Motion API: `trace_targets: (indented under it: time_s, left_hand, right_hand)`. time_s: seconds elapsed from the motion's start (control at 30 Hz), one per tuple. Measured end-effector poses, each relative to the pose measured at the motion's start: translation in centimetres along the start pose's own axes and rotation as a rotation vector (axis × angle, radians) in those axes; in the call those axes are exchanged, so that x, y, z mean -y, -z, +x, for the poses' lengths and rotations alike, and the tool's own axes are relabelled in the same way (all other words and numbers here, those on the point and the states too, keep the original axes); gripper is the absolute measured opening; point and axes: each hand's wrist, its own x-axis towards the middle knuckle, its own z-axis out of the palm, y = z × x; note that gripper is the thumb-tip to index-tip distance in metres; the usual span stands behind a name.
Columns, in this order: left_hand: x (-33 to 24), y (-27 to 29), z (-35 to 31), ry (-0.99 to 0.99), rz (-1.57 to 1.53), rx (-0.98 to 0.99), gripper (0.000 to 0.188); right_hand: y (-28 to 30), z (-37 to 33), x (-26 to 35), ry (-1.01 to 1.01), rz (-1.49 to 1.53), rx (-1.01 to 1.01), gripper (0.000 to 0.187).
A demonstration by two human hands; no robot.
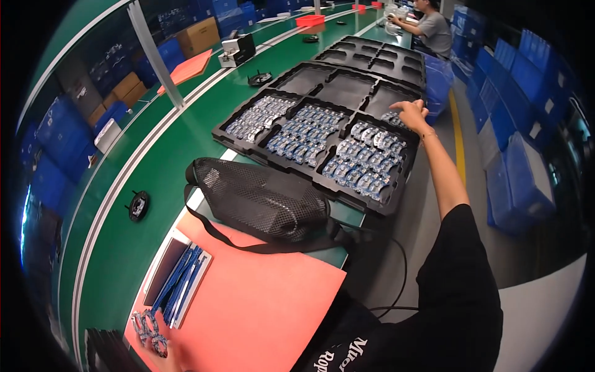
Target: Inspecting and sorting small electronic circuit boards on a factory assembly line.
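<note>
Near the lower left edge, my left hand point(172, 358) is partly blurred and closed on a few small curved circuit boards point(149, 327), beside an open box of blue strips point(180, 279). My right hand point(411, 115) reaches far out over the right side of a black compartment tray point(297, 175). Its fingers are apart and I see nothing held in them. Just under that hand lie a few circuit boards point(392, 118) in a rear compartment. Rows of the same blue-and-silver boards point(365, 160) fill the front compartments.
A black mesh waist bag point(260, 201) lies between the tray and the orange-pink mat point(260, 304). Left of it runs a green conveyor point(111, 248) with a black round part point(139, 206). Blue bins point(527, 180) stand at right; a co-worker point(434, 31) sits far back.
</note>
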Motion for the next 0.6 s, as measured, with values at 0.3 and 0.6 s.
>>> trace_targets:
  time_s: [0.3, 0.6]
  left_hand:
    - [-4.5, 0.5, -0.1, 0.021, -0.122, 0.013, 0.08]
    - [-10.3, -2.1, -0.7, 0.058, -0.275, 0.011, 0.081]
  right_hand:
    - [-0.7, -0.5, -0.1, 0.017, -0.003, 0.163, 0.051]
    - [-1.0, 0.1, -2.2, 0.131, 0.103, 0.156, 0.053]
